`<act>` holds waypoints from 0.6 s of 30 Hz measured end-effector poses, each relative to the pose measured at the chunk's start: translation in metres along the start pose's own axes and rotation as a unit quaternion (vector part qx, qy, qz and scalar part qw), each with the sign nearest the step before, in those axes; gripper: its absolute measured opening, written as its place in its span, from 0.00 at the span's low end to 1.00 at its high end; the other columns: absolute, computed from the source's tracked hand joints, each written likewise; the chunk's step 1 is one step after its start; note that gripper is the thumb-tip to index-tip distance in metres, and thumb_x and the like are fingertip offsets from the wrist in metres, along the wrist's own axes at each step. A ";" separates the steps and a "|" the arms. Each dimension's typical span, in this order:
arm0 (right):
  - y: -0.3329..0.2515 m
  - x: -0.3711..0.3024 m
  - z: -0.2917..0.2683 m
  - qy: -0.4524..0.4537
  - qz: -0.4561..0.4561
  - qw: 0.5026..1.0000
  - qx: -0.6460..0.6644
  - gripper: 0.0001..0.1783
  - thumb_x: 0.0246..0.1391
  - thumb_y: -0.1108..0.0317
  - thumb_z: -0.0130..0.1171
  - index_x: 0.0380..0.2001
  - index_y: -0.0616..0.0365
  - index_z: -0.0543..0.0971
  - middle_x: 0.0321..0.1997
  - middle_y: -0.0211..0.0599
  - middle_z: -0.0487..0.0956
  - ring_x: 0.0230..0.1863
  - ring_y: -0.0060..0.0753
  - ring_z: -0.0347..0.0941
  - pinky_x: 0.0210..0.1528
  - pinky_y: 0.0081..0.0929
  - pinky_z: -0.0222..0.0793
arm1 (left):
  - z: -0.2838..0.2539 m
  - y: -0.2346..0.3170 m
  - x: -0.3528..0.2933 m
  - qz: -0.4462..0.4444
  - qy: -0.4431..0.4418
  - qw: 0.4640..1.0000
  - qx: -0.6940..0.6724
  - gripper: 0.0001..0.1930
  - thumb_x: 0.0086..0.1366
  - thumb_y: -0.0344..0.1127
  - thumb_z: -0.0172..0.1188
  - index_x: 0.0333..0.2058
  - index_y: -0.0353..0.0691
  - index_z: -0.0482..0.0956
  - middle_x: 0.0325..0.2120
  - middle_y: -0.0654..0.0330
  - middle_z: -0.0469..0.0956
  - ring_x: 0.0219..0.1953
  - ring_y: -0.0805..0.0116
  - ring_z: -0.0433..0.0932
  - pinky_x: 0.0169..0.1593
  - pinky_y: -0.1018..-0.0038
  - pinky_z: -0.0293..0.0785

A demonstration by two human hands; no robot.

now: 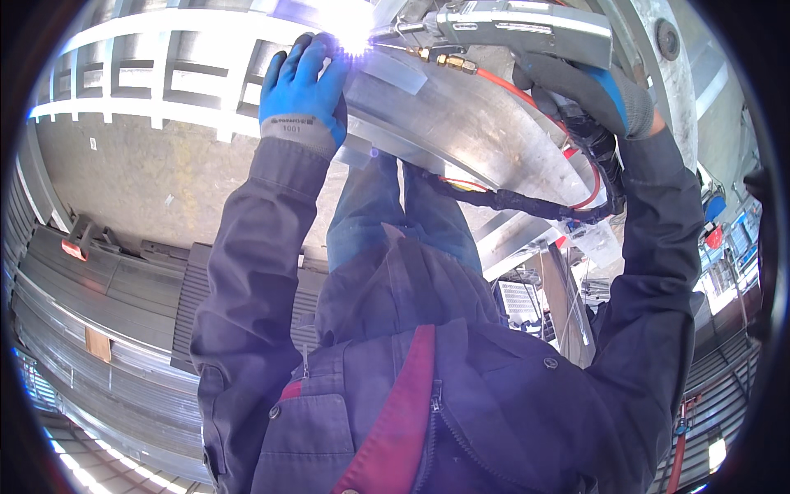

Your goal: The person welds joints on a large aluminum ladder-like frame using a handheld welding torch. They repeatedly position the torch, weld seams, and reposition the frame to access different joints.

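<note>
At the top of the view my right hand (580,95), in a grey and blue glove, is wrapped round the grip of a grey welding gun (510,29). The gun's nozzle points left into a glaring white-violet weld flash (352,37), which hides the spot under it. Brass fittings (444,59) with an orange-red hose lie below the nozzle. My left hand (303,86), in a blue glove with dark fingertips, rests with fingers apart on the metal frame (197,29) just left of the flash. What lies under its fingertips is hidden.
A broad curved metal plate (477,132) spans the middle right. A black-wrapped cable (518,202) and the red hose loop beneath my right forearm. Long stacked metal profiles (107,329) lie at the left on the floor. A red-ended clamp-like piece (76,247) sits by them.
</note>
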State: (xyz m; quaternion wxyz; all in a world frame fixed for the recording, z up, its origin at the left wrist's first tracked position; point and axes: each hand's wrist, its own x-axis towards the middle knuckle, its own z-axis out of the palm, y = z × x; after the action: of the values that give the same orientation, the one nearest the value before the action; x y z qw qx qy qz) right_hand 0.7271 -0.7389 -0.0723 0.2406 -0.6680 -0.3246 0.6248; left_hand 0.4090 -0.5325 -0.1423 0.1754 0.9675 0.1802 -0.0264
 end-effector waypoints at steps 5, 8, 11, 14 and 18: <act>0.014 0.002 -0.003 0.023 -0.133 0.989 -0.058 0.22 0.74 0.51 0.56 0.55 0.58 0.84 0.32 0.31 0.82 0.31 0.17 0.76 0.31 0.21 0.73 | 0.002 0.001 -0.001 -0.010 0.004 1.000 0.002 0.23 0.59 0.28 0.64 0.54 0.55 0.82 0.62 0.58 0.73 0.69 0.50 0.71 0.72 0.50 0.65; 0.014 -0.001 -0.007 -0.018 -0.074 0.997 -0.025 0.22 0.74 0.52 0.56 0.56 0.58 0.84 0.33 0.31 0.83 0.31 0.17 0.76 0.32 0.21 0.74 | 0.002 0.001 0.000 -0.008 0.004 1.000 0.000 0.23 0.59 0.28 0.64 0.53 0.55 0.82 0.62 0.58 0.74 0.69 0.50 0.71 0.72 0.50 0.65; 0.011 -0.003 -0.006 -0.016 -0.059 0.998 -0.005 0.23 0.74 0.50 0.56 0.54 0.58 0.84 0.32 0.30 0.82 0.29 0.17 0.75 0.29 0.21 0.72 | 0.002 0.000 0.000 -0.007 0.001 1.000 -0.002 0.23 0.59 0.28 0.64 0.53 0.55 0.82 0.62 0.58 0.74 0.69 0.50 0.71 0.72 0.50 0.65; 0.007 -0.004 -0.008 -0.015 -0.055 0.996 -0.063 0.23 0.74 0.49 0.56 0.53 0.57 0.85 0.32 0.30 0.82 0.27 0.17 0.74 0.27 0.20 0.70 | 0.002 0.000 0.000 -0.008 0.001 1.000 -0.001 0.22 0.59 0.28 0.64 0.53 0.55 0.82 0.62 0.58 0.73 0.69 0.50 0.70 0.72 0.50 0.65; 0.006 -0.008 -0.010 -0.028 -0.068 0.993 -0.095 0.22 0.74 0.51 0.56 0.53 0.57 0.85 0.31 0.29 0.82 0.28 0.16 0.74 0.27 0.19 0.69 | 0.002 0.000 0.000 -0.007 0.006 1.000 0.004 0.22 0.59 0.28 0.64 0.52 0.54 0.82 0.62 0.57 0.74 0.69 0.50 0.71 0.73 0.50 0.65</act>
State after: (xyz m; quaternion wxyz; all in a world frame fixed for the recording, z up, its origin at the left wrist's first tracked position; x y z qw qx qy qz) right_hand 0.7375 -0.7479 -0.0703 0.2087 -0.6466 -0.4336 0.5919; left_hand 0.4087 -0.5336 -0.1444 0.1705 0.9670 0.1880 -0.0229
